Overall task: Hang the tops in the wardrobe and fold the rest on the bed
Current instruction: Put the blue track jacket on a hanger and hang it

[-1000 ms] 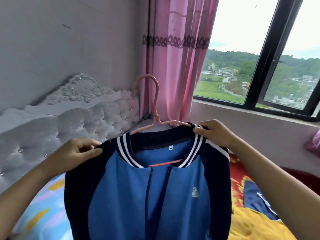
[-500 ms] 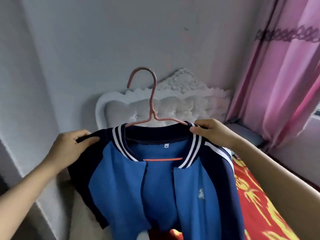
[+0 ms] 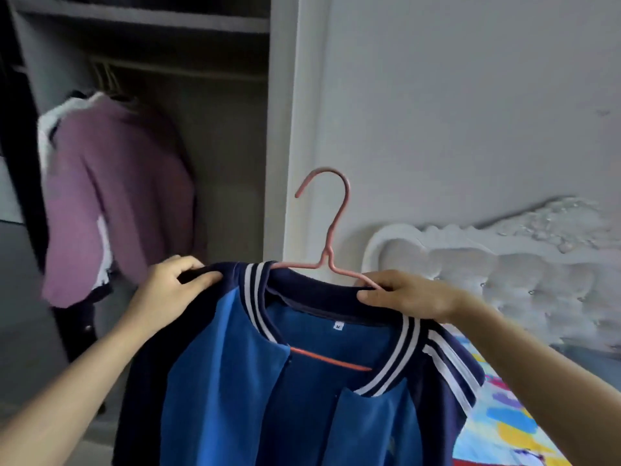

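- Fingers of L hand curled, thumb on top, pinching navy shoulder of jacket. R hand fingers curled round other shoulder + arm of hanger at collar.
- Vs 0.5 s ago: view swung L. Wardrobe now in frame, open, dim inside, to L of jacket. Pink curtain gone from view.
- Bed: now lower R only. White tufted headboard shifted from centre to R.
- Jacket: blue/navy, striped collar, front open, on hanger, held up in air betw. wardrobe opening and bed. Not yet on rail. Grip unchanged, both hands.
- Purple top hangs inside wardrobe, upper L, blurred.
- Hanger: pink wire, hook up, hook free against grey wall.
- Size tag inside collar reads "M".
- Count: 2 hands, 1 jacket, 1 hanger in hand, 1 purple top hung. White + dark cloth beside it, no. unclear.
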A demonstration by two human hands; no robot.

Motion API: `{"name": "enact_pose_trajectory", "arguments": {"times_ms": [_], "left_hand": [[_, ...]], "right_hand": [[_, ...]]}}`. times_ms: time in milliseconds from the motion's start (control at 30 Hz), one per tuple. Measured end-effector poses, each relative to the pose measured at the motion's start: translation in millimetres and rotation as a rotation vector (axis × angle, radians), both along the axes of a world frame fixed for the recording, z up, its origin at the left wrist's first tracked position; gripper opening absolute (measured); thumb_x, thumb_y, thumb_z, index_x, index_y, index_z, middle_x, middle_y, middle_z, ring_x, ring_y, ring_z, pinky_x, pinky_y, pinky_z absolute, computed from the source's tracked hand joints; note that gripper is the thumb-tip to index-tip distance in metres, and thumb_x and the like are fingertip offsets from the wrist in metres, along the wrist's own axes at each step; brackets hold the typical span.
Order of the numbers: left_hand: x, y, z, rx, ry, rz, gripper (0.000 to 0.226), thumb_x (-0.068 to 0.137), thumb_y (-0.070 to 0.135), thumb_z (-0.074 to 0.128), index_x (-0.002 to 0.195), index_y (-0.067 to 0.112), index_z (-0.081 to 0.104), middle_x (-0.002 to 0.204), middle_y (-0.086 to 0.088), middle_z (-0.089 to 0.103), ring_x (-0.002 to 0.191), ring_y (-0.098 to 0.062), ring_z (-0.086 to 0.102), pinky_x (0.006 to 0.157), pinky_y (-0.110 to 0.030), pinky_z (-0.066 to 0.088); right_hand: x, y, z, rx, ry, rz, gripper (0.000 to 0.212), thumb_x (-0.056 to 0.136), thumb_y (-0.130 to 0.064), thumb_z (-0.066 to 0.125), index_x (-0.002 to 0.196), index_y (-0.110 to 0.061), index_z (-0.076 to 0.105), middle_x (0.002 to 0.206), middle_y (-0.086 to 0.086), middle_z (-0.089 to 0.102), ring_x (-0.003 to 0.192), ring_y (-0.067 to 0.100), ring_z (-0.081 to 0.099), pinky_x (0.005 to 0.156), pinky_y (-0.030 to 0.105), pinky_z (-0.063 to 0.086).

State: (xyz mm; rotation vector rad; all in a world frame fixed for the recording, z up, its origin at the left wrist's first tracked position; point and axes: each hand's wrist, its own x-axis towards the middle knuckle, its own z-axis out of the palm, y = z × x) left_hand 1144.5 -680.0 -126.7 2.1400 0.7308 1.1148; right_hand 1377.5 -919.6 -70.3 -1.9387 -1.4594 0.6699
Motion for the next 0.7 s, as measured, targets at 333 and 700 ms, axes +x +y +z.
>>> {"name": "enact_pose_trajectory", "arguments": {"times_ms": [333, 700], "left_hand": [[-106, 145, 13, 0.136, 0.255, 0.145, 0.054, 0.085, 0.049, 0.06, 0.132, 0.026, 0.048, 0.126, -0.002, 0.053, 0.124, -0.022, 0.038, 0.105, -0.042, 0.029], [-168, 230, -35, -0.09, 0.071, 0.305, 0.057, 0.089, 0.014, 0.061, 0.141, 0.011, 0.038, 0.14, -0.017, 0.041, 0.13, -0.031, 0.036, 0.106, -0.05, 0.033]], "right_hand": [[-85, 150, -12, 0.145, 0.188, -0.021, 0.021, 0.093, -0.02, 0.054, 0.084, -0.011, 0.071, 0.085, 0.004, 0.071, 0.082, 0.015, 0.065, 0.082, 0.024, 0.051], [-128, 271, -2, 0.215, 0.563, -0.258, 0.02, 0.095, -0.017, 0.053, 0.098, -0.009, 0.07, 0.095, 0.015, 0.071, 0.082, 0.024, 0.067, 0.074, 0.03, 0.057]]}}
